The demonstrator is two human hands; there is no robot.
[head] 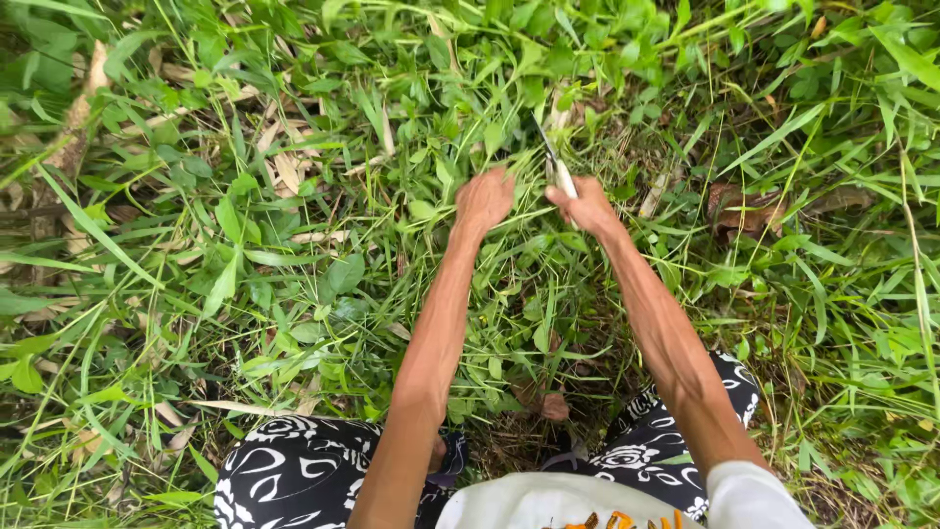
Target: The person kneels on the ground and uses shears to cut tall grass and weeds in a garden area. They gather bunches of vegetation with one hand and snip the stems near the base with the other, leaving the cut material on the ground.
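Currently, the person is cutting grass by hand among dense green growth, and the step in hand appears to be the gather-and-cut stage. The left hand (484, 200) is reaching into the grass clump (509, 147), its fingers curled closed around a bunch of blades just left of the sickle (554, 162). The right hand (587, 206) is gripping the pale handle of the sickle with its fingers fully wrapped, the dark blade pointing up and away into the clump, just right of the left hand. Dry brown leaves (284, 167) are lying well left of the sickle, and the person's patterned black-and-white trousers (294, 470) are showing below it, nearest the camera. As a judgement, the next move calls for keeping the gathered bunch taut and drawing the blade through the stems clear of the left fingers.
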